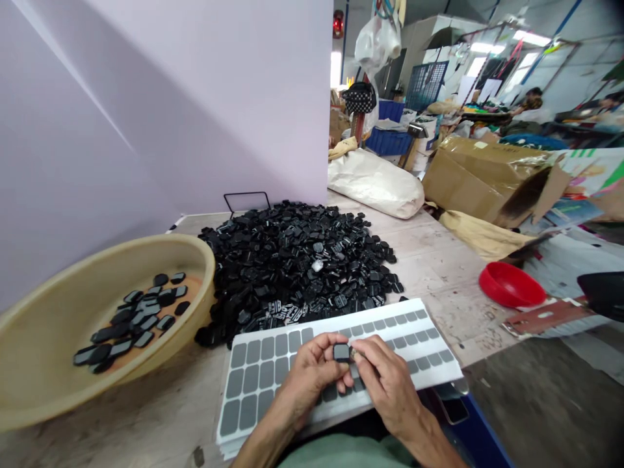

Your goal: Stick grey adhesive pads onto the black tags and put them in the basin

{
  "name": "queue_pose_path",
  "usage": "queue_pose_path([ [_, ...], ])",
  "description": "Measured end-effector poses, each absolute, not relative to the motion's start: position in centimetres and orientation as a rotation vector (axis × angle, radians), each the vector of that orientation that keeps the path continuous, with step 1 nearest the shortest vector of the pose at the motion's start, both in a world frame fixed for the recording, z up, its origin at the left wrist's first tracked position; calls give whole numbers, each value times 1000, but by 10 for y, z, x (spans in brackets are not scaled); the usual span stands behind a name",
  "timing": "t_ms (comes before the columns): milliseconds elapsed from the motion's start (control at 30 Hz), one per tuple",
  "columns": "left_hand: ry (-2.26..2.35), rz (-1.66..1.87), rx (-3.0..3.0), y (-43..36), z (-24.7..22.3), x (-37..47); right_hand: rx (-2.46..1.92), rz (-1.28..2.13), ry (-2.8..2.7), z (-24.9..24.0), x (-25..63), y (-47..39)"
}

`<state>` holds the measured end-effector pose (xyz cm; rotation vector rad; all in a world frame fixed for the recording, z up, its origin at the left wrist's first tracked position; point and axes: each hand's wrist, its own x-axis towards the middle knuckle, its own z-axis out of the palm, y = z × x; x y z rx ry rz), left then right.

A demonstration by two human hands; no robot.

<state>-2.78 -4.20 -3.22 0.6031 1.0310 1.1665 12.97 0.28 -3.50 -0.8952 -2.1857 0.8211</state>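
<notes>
Between the fingers of my left hand [316, 367] is a small black plastic piece [342, 352] with a grey face turned up. My right hand [385, 380] pinches at the right edge of that piece, and its fingertips hide whatever they touch there. Both hands are above a stack of white sheets [273, 403] with rows of grey rounded stickers. Just beyond the sheets lies a large heap of black plastic pieces [292, 260]. At the left, a yellowish basin [195, 260] holds several black pieces with grey faces [146, 312].
A red bowl [511, 285] sits by the table's right edge, near a brown strap [546, 316]. Further back are a white sack [375, 182] and an open cardboard box [487, 179]. A pale panel [170, 97] rises behind the table [433, 260]. Other people are in the distance.
</notes>
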Motion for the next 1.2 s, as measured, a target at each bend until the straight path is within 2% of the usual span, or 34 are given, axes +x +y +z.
queue_pose_path([
  [567,1114,1190,648,-41,-34,-23,-948,695,-2377,-31,125,-1],
  [700,1317,1192,789,-40,-29,-38,-984,647,-2438,-31,128,8],
  [833,1630,1281,928,-49,-17,-67,-1210,590,-2372,-27,143,24],
  [1067,1593,853,1395,-73,-26,-62,-1289,471,-2661,-18,139,21],
  [1200,1521,822,1631,-81,-22,-58,-1193,333,-2715,-21,119,17],
])
